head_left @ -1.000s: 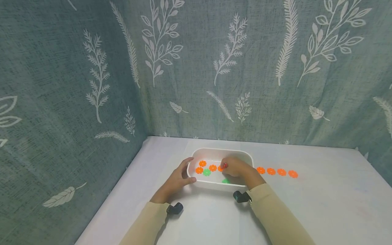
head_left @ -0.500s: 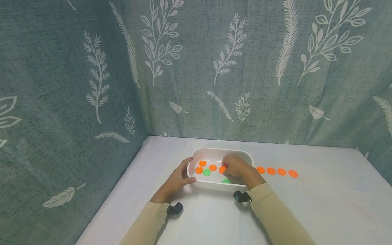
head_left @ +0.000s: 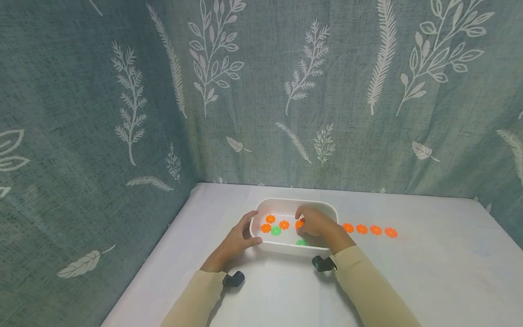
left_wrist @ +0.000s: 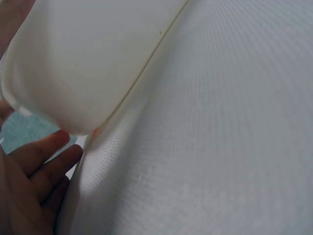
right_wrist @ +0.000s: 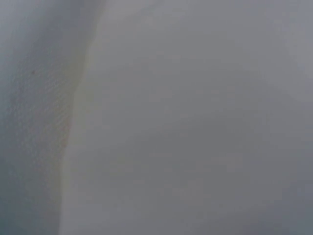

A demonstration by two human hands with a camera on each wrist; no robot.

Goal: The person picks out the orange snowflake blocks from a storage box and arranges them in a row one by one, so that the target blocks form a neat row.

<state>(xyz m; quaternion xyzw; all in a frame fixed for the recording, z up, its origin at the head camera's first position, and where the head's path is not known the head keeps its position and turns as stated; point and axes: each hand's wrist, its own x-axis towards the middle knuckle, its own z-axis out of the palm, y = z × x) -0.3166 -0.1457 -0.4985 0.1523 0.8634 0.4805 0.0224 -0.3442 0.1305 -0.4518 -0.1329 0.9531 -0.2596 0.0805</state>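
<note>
A white plastic tray [head_left: 282, 245] stands on the table, holding several flower-shaped discs. My left hand [head_left: 237, 236] grips its left end, thumb at the front rim and fingers round the back corner. In the left wrist view, fingers [left_wrist: 54, 166] lie against the tray's outer wall [left_wrist: 98, 58]. Inside the tray, my right hand [head_left: 316, 224] has thumb and index finger at an orange disc [head_left: 299, 225], partly covered; a small dark red spot shows by the fingertips. To its left lie a green disc [head_left: 276, 230] and orange discs, including one orange disc [head_left: 283, 225].
Right of the tray, an orange row [head_left: 368, 230] of several similar discs runs along the white table [head_left: 441, 263]. Another green disc [head_left: 301, 242] sits by the tray's front wall. A leaf-patterned curtain [head_left: 261, 100] rises behind and at the left.
The orange disc at my right fingertips has shifted slightly right and shows more. My right index finger has lifted and straightened a little. The left hand and tray stay put.
</note>
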